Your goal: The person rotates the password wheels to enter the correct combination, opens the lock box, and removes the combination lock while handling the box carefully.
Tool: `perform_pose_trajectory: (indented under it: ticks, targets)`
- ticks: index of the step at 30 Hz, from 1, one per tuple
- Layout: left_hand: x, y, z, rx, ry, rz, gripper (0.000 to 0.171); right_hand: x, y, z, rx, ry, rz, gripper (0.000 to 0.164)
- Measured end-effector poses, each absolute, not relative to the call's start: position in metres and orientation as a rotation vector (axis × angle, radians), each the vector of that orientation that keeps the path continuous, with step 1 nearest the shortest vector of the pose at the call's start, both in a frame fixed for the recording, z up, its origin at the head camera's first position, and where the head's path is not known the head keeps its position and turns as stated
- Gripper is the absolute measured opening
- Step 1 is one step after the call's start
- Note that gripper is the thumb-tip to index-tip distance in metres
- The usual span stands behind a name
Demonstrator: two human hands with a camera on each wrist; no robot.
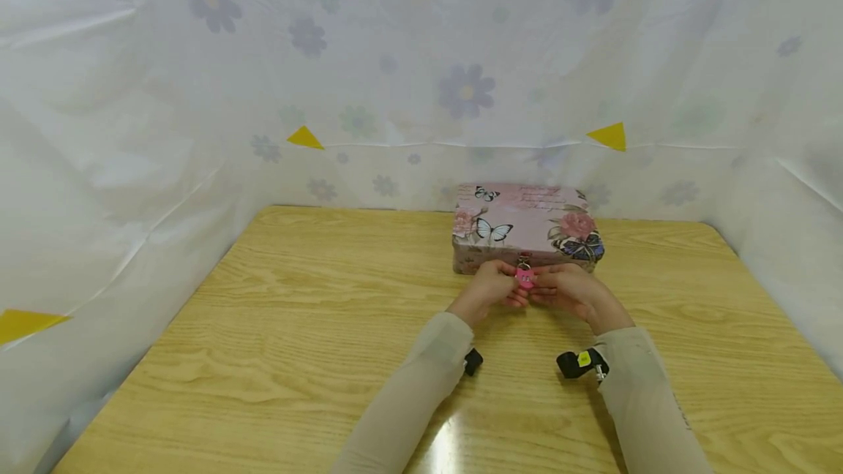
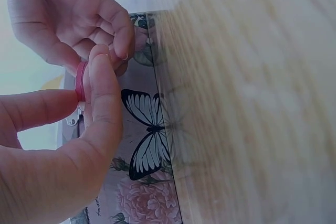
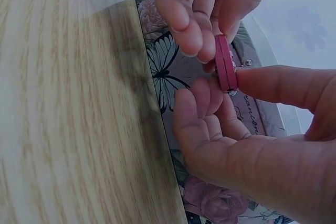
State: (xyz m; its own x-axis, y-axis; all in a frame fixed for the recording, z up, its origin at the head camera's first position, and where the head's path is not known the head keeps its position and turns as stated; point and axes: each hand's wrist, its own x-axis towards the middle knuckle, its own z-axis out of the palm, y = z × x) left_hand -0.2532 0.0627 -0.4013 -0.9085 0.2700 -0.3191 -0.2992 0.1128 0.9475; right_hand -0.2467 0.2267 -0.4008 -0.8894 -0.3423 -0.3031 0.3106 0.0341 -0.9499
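A pink padlock [image 1: 525, 279] with small marks on its face hangs by its metal shackle at the front clasp of a pink box [image 1: 527, 214] with butterflies and roses on it. From the left, my left hand [image 1: 489, 287] pinches the padlock's body between thumb and fingers. My right hand [image 1: 573, 290] pinches it from the other side, thumb against the face in the right wrist view. Edge-on, the padlock [image 3: 224, 64] shows as a thin red slab between both hands. The box's lid is down. Whether the shackle is locked I cannot tell.
The box stands at the back of a wooden table [image 1: 296, 328], close to a white flowered curtain [image 1: 395, 79]. Yellow tape pieces [image 1: 609, 136] stick to the curtain. Each sleeved wrist carries a black camera mount [image 1: 579, 363].
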Motion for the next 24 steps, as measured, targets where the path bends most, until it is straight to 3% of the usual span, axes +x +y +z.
perform_pose_trajectory:
  ticks: [24]
  targets:
    - [-0.2538, 0.0618, -0.4028, -0.017, 1.966, 1.864, 0.015, -0.248, 0.2284, -0.4026, -0.024, 1.856, -1.886, 0.042]
